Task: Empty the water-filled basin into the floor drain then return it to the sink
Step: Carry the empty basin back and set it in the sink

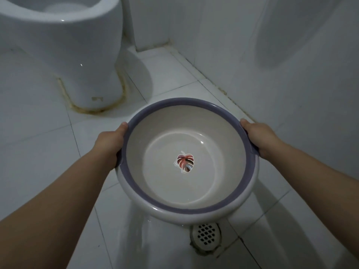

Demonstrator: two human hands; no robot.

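Note:
I hold a round white basin with a purple rim and a red leaf picture on its bottom, above the tiled floor. My left hand grips the rim on its left side and my right hand grips the rim on its right side. The basin tilts toward me, and a thin film of water shines inside it. The round floor drain with a perforated white cover lies just below the basin's near edge. Wet floor glistens to the left of the drain. The sink is out of view.
A white toilet base stands at the upper left, with yellowed sealant around its foot. A white tiled wall runs along the right side, close to my right hand. White floor tiles spread to the left.

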